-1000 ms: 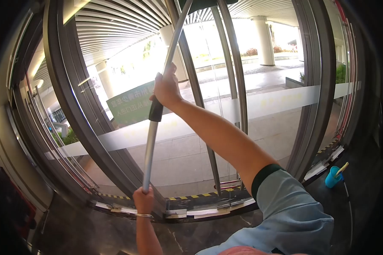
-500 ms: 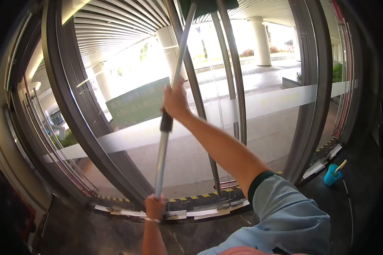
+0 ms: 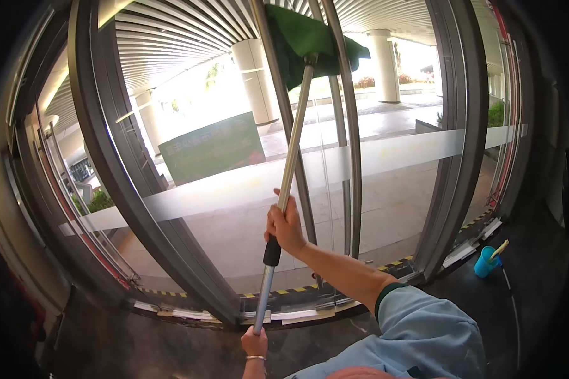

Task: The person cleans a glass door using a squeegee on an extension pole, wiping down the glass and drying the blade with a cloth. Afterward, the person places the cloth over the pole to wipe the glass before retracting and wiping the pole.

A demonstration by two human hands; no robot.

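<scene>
A silver telescopic pole (image 3: 295,142) with a black collar (image 3: 272,251) slants up across the middle. At its top is a head covered by a green cloth (image 3: 297,41), up at the glass door near the metal door handles (image 3: 341,101). My right hand (image 3: 287,226) is closed around the pole just above the collar. Lower down, my left hand (image 3: 255,343) grips the pole's bottom end, with a bracelet on that wrist. Whether the cloth presses on the glass or on the handles, I cannot tell.
Dark door frames (image 3: 471,151) stand on both sides of the glass. A frosted band (image 3: 398,158) and a green sign (image 3: 212,148) show across it. White strips (image 3: 202,316) lie along the door's foot. On the right floor stands a blue bucket (image 3: 485,264) with something yellowish in it.
Both hands and the pole have come down and a little to the right. The green cloth, mostly above the view before, now shows almost whole between the handles.
</scene>
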